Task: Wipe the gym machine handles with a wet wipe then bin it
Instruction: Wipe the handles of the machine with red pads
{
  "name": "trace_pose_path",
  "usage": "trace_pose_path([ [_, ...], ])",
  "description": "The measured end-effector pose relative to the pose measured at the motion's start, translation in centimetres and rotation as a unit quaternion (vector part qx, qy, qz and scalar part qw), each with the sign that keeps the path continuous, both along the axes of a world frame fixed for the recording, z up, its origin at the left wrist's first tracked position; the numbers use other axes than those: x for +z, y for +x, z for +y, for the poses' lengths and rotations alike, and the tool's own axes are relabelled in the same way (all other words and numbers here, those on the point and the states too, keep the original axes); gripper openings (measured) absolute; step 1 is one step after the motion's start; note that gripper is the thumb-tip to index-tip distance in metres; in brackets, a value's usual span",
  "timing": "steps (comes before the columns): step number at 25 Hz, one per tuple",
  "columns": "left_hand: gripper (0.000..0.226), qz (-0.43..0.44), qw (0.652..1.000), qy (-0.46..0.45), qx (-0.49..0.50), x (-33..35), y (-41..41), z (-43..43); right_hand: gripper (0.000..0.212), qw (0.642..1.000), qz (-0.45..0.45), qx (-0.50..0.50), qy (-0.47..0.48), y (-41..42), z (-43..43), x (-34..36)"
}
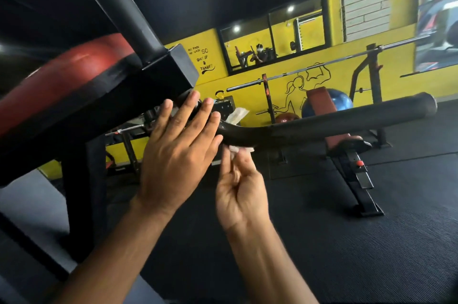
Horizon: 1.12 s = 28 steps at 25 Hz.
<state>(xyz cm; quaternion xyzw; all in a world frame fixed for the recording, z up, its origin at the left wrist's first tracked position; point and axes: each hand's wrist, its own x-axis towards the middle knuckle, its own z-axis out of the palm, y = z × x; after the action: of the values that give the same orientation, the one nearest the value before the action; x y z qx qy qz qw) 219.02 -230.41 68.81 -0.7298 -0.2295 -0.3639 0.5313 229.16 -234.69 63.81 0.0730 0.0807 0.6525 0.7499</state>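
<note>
Wiping step in hand. Wipe [241,148]: at the handle [322,122] bend, pinched from 6 o'clock by right hand [239,187], grip closed on it. Left hand [177,152]: fingers straight, holding nothing, at wipe's 9 o'clock. Next, likely: slide wipe toward 3 o'clock end.

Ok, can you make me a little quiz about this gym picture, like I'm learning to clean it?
1. True or false: the left hand grips the wet wipe.
2. What colour is the big exercise ball behind the weight bench? A blue, B green, C white.
3. Fill the gap: the right hand pinches the wipe just under the machine's black ____.

Key
1. False. The left hand lies on the bar with straight fingers; the right hand pinches the wipe.
2. A.
3. handle.
</note>
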Motion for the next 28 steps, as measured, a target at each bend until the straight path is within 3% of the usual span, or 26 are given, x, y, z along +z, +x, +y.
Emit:
trace_pose_path([
  [2, 0.035, -0.006, 1.000, -0.002, -0.015, -0.2, 0.0, 0.4, 0.022, 0.999, 0.011, -0.032, -0.026, -0.3, -0.4, -0.4],
  [7, 0.036, -0.015, 0.999, -0.007, -0.040, -0.5, 0.2, 0.9, 0.006, 0.989, 0.116, -0.041, 0.082, -2.0, -0.4, -0.1],
  [9, 0.035, -0.016, 0.999, -0.007, -0.048, -0.5, 0.1, 1.0, 0.005, 0.983, -0.021, -0.181, 0.032, -2.3, -0.4, -0.3],
  [10, 0.035, -0.017, 0.998, -0.009, -0.054, -0.5, 0.0, 1.2, 0.008, 0.939, -0.158, -0.305, -0.019, -2.2, -0.4, -0.5],
  [11, 0.035, -0.017, 0.998, -0.011, -0.058, -0.5, 0.1, 1.3, 0.010, 0.835, -0.316, -0.443, -0.082, -1.9, 0.0, -1.0],
  [13, 0.034, -0.020, 0.998, -0.018, -0.064, -0.5, 0.1, 1.3, 0.014, 0.516, -0.567, -0.619, -0.168, -0.4, 0.8, -1.5],
  [14, 0.034, -0.022, 0.997, -0.021, -0.067, -0.6, 0.1, 1.3, 0.019, 0.389, -0.646, -0.631, -0.182, 0.6, 0.9, -1.5],
  [15, 0.034, -0.023, 0.997, -0.023, -0.070, -0.6, 0.1, 1.3, 0.025, 0.304, -0.698, -0.621, -0.186, 1.7, 0.9, -1.5],
  [16, 0.034, -0.025, 0.997, -0.024, -0.072, -0.7, 0.1, 1.3, 0.029, 0.247, -0.731, -0.607, -0.188, 2.5, 0.5, -1.4],
  [17, 0.033, -0.027, 0.997, -0.026, -0.073, -0.7, 0.1, 1.3, 0.030, 0.211, -0.750, -0.598, -0.189, 3.2, 0.1, -1.4],
  [19, 0.033, -0.030, 0.996, -0.032, -0.074, -0.8, 0.2, 1.2, 0.033, 0.180, -0.781, -0.572, -0.173, 4.3, -1.0, -1.1],
  [22, 0.032, -0.038, 0.995, -0.049, -0.076, -0.9, 0.5, 1.1, 0.038, 0.075, -0.857, -0.494, -0.129, 6.5, -2.3, 0.9],
  [24, 0.032, -0.046, 0.995, -0.051, -0.068, -1.2, 0.6, 1.0, 0.038, 0.043, -0.895, -0.424, -0.132, 7.9, -3.0, 3.3],
  [28, 0.029, -0.046, 0.996, -0.048, -0.063, -1.6, 1.2, 0.8, 0.028, -0.015, -0.945, -0.325, -0.029, 9.2, -2.2, 6.5],
])
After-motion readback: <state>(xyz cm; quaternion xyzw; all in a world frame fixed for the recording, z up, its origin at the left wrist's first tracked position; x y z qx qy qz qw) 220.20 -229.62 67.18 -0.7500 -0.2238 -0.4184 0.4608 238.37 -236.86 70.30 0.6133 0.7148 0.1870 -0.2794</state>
